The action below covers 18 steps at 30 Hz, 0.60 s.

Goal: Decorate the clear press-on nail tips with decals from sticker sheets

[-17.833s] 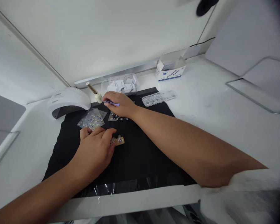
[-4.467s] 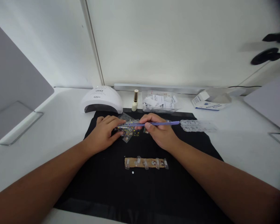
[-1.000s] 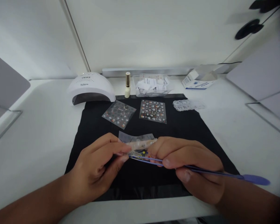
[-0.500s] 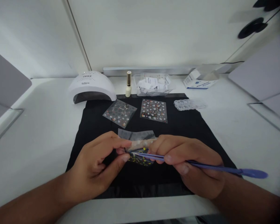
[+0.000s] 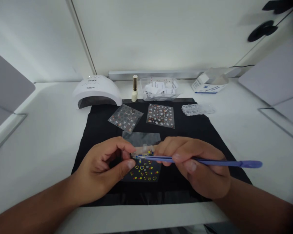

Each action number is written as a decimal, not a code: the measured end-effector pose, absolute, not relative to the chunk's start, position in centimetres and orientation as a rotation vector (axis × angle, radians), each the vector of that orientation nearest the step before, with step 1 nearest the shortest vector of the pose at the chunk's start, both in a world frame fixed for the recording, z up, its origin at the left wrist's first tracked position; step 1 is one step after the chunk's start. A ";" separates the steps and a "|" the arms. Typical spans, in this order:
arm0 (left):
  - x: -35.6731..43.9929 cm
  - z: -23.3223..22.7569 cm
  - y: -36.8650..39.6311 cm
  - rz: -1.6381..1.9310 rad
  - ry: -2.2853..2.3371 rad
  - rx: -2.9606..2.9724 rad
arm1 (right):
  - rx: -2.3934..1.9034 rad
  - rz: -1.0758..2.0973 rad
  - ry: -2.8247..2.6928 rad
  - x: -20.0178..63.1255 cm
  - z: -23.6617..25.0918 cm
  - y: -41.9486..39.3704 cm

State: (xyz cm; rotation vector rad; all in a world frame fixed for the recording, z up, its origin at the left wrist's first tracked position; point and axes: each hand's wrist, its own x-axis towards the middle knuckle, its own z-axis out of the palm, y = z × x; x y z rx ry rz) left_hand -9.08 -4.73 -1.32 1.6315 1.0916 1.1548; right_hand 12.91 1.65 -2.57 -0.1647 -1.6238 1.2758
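Between finger and thumb, my left hand (image 5: 107,169) pinches the left side of a clear film (image 5: 144,149) with small coloured marks along its near edge. My right hand (image 5: 197,165) is closed around blue-purple tweezers (image 5: 219,163). Their tips point left and meet the film's edge close to my left fingertips; whether they grip it I cannot tell. The fingers of my right hand cover the film's right end. Beneath lies a clear sticker sheet (image 5: 143,174) with yellow hearts and red dots. Whether film and sheet are one piece is hidden.
Two patterned sticker sheets (image 5: 125,118) (image 5: 160,115) lie farther back on the black cloth (image 5: 100,125). Behind stand a white nail lamp (image 5: 97,89), a nail polish bottle (image 5: 134,89), a clear bin of packets (image 5: 160,89) and a white box (image 5: 210,83). A clear case (image 5: 197,109) lies right.
The film's near edge has been raised, and the heart-patterned sheet below shows more fully. The tweezers have turned more level, their handle end moving up and left.
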 end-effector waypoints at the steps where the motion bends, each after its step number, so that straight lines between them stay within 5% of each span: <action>1: -9.1 -1.3 -4.7 1.151 1.096 1.619 | -0.163 1.269 -1.613 12.9 -2.5 1.7; 18: -9.6 -1.7 -4.4 1.249 1.195 1.541 | -0.241 1.309 -1.405 13.4 -2.1 2.4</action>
